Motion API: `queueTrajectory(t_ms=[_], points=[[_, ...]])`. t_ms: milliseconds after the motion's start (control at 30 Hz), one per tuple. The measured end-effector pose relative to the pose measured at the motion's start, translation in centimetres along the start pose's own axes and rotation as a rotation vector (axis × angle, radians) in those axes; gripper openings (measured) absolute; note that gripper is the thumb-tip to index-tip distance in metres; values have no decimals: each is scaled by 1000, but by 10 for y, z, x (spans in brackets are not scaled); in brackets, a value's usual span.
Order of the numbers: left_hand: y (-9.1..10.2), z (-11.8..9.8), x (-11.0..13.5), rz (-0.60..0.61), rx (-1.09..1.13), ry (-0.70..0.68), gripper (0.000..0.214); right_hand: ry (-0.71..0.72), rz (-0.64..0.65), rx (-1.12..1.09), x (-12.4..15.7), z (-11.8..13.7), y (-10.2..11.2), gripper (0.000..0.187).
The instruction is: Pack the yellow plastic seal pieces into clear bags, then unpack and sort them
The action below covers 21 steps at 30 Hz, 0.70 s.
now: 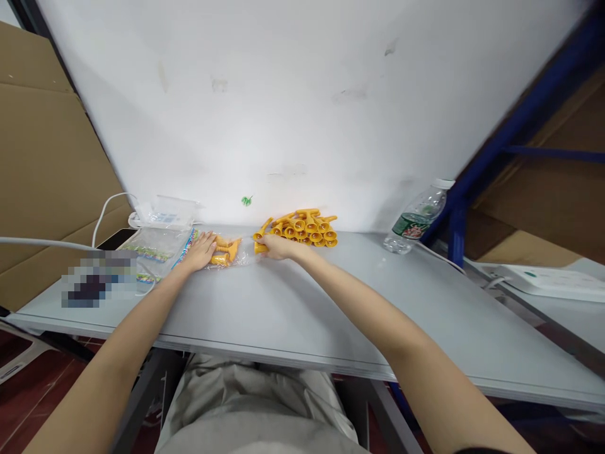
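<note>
A clear plastic bag (243, 253) with several orange-yellow, trumpet-shaped plastic pieces (221, 257) inside lies flat on the table. My left hand (200, 252) rests on the bag's left part, fingers stretched out and pressing it down. At the bag's right end, my right hand (278, 246) is closed on a yellow trumpet-shaped piece (260, 248), partly hidden by the fingers. Just behind that hand is a stacked pile of the same pieces (302, 228), their flared round ends facing me.
Flat clear bags with colourful printed strips (154, 251) lie on the left, beside a phone (117, 239) and white cables. On the right a water bottle (416, 221) leans against the white board (302, 113). A white power strip (553, 282) lies farther right, past a blue frame.
</note>
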State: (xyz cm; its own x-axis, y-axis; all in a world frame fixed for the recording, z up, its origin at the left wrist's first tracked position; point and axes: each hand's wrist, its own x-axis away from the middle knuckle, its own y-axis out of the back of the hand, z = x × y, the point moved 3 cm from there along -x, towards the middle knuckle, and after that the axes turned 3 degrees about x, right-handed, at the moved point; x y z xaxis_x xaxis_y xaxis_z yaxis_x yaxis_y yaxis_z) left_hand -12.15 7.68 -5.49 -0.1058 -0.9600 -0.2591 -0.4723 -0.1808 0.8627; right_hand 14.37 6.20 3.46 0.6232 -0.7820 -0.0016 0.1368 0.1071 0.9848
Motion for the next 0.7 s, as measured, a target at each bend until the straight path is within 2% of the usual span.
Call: queueTrajectory(t_ms=[67, 200, 367, 467, 567, 700], points=[[1, -1, 0, 20, 7, -7, 62, 50, 36, 83, -2, 10, -6, 15], [2, -4, 2, 61, 11, 12, 60, 41, 6, 153, -6, 23, -12, 20], [1, -7, 4, 66, -8, 3, 60, -34, 56, 245, -8, 27, -19, 30], [1, -8, 5, 56, 25, 8, 61, 13, 66, 247, -10, 25, -22, 38], [3, -8, 7, 77, 85, 33, 61, 72, 26, 137, -10, 19, -23, 29], [5, -8, 7, 79, 189, 54, 62, 116, -82, -222, -9, 5, -22, 21]])
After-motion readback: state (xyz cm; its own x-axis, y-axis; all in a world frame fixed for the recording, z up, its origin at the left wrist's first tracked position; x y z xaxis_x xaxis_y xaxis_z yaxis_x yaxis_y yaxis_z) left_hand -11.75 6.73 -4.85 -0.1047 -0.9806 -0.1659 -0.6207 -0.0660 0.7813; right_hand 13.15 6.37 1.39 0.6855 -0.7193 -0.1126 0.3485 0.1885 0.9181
